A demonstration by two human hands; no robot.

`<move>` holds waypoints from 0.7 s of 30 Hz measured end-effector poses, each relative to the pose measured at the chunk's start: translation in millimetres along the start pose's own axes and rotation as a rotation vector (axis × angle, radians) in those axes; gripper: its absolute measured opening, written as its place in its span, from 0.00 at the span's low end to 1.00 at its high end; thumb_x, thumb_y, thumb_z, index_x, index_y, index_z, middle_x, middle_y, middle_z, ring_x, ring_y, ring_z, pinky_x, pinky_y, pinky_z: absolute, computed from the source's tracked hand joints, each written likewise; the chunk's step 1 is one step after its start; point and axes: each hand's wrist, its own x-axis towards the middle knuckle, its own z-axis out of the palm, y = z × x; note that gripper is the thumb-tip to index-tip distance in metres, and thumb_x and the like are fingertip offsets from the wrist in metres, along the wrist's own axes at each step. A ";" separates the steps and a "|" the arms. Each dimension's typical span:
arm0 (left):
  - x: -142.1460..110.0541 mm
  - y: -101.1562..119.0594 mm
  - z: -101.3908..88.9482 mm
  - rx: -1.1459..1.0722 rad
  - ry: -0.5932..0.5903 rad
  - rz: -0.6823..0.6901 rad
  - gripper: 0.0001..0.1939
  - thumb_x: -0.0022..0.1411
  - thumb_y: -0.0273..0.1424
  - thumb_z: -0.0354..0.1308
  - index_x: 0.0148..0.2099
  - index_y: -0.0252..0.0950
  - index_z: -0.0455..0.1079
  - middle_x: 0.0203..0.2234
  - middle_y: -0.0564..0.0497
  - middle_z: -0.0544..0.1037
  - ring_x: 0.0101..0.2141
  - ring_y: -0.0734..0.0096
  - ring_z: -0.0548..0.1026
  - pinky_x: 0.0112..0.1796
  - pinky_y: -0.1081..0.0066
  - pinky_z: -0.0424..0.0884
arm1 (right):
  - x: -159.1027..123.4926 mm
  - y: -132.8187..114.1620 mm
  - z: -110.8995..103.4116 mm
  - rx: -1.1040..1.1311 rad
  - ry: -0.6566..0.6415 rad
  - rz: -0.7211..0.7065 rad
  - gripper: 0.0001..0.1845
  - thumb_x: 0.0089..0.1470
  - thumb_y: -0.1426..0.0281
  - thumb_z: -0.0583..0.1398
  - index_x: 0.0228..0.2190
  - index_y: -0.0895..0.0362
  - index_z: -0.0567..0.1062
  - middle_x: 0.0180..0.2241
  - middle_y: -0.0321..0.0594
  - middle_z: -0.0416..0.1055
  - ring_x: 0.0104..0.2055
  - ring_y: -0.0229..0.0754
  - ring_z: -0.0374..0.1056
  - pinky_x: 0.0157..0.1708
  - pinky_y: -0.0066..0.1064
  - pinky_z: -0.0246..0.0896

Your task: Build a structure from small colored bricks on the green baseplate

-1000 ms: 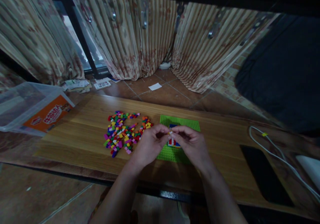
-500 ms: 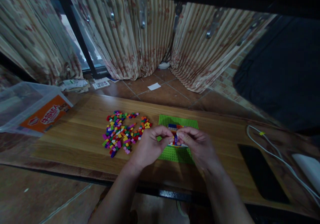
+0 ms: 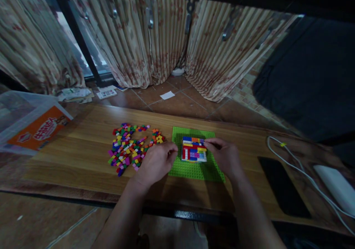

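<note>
A rectangular block build point(image 3: 193, 155) of red, white, blue, yellow, orange and purple toy bricks stands on a green studded baseplate point(image 3: 183, 170). My right hand point(image 3: 224, 155) is closed in a pinch at the build's upper right corner; what sits between its fingertips, if anything, is too small to tell. To the left of the build, over the baseplate's left edge, my left hand point(image 3: 158, 161) has its fingers curled together. Its fingertips hide whatever they may hold. Loose toy bricks point(image 3: 126, 149) in many colours lie spread just left of that hand, partly behind it.
The wooden tabletop point(image 3: 80, 145) carries everything. A clear plastic bin point(image 3: 33, 101) with an orange label is at its left end. On the right lie a dark flat phone-like slab point(image 3: 283, 187), a white cable point(image 3: 303, 171) and a white device point(image 3: 335, 188). Curtains point(image 3: 166, 41) hang behind.
My hands have moved apart: the left went leftward off the build, while the right shifted to its right corner. The build's top now shows. The whole view has shifted slightly.
</note>
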 end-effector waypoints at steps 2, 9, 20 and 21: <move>0.3 0.0 -0.8 0.017 -0.003 -0.002 0.08 0.61 0.26 0.51 0.35 0.38 0.72 0.30 0.52 0.78 0.32 0.71 0.75 0.35 0.74 0.66 | 2.1 -0.4 2.0 -0.015 -0.043 -0.006 0.10 0.49 0.62 0.63 0.30 0.54 0.81 0.33 0.41 0.80 0.35 0.45 0.74 0.38 0.37 0.68; 1.3 -1.4 -2.9 0.045 0.004 -0.010 0.09 0.61 0.25 0.51 0.33 0.38 0.71 0.29 0.51 0.78 0.31 0.71 0.75 0.32 0.74 0.65 | 5.4 -0.8 1.6 -0.051 -0.113 0.000 0.11 0.49 0.62 0.62 0.31 0.54 0.82 0.33 0.41 0.80 0.36 0.46 0.75 0.39 0.38 0.68; 0.2 0.2 -4.6 0.049 0.030 -0.014 0.08 0.61 0.25 0.51 0.34 0.38 0.72 0.30 0.52 0.78 0.31 0.72 0.75 0.33 0.74 0.65 | 8.5 -4.8 -1.6 -0.107 -0.071 0.037 0.10 0.46 0.63 0.62 0.28 0.54 0.82 0.29 0.39 0.80 0.32 0.45 0.75 0.34 0.35 0.67; 0.2 -0.1 -4.5 0.048 0.035 -0.007 0.08 0.61 0.25 0.51 0.34 0.38 0.72 0.30 0.52 0.78 0.31 0.72 0.75 0.33 0.74 0.64 | 9.1 -5.5 -1.4 -0.122 -0.076 0.039 0.10 0.46 0.63 0.62 0.28 0.54 0.82 0.29 0.39 0.80 0.32 0.45 0.75 0.33 0.35 0.67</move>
